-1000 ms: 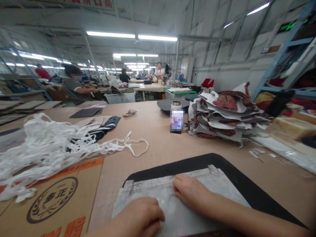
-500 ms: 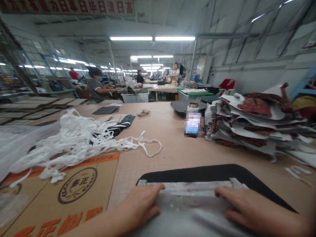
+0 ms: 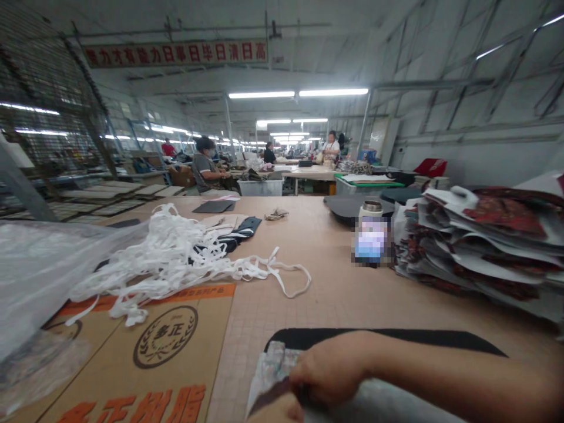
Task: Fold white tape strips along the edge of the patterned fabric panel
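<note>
Pale grey patterned fabric with a folded edge lies over a black rounded panel at the front of the table. My right hand reaches across to the left corner of this cloth, its fingers closed on the folded edge. Just below it, my left hand shows only in part at the bottom of the view, closed against the same corner. A dark strip lies between the two hands; what it is I cannot make out. My right forearm hides much of the panel and fabric.
White tape lies tangled at the left, beside a printed cardboard sheet and clear plastic. A phone leans against a bottle. Stacked fabric pieces stand at the right. Several people work farther back.
My right hand has moved left across the fabric to its left corner. My left hand has dropped lower, toward the bottom edge. The view has tilted up and turned left.
</note>
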